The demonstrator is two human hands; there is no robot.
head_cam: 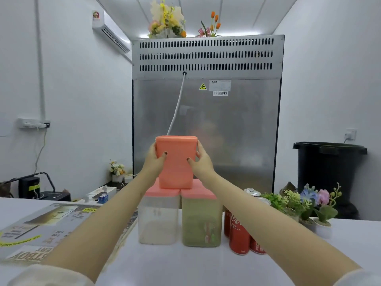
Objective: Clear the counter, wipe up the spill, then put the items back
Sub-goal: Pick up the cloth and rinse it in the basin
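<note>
Both my hands hold a pink plastic container (176, 162) by its sides, tilted so that its pink lid faces me. My left hand (154, 159) grips its left side and my right hand (201, 162) its right side. The container sits on top of two upright clear containers with pink lids on the white counter (175, 263): one with white grains (158, 219) on the left, one with greenish contents (201, 221) on the right. Red cola cans (239, 234) stand just right of them.
Printed posters (47, 226) lie on the counter's left part. Small potted artificial plants (309, 205) stand at the right. Behind the counter are a steel refrigerator back (206, 129), a black bin (327, 166) at right, and boxes and devices at left.
</note>
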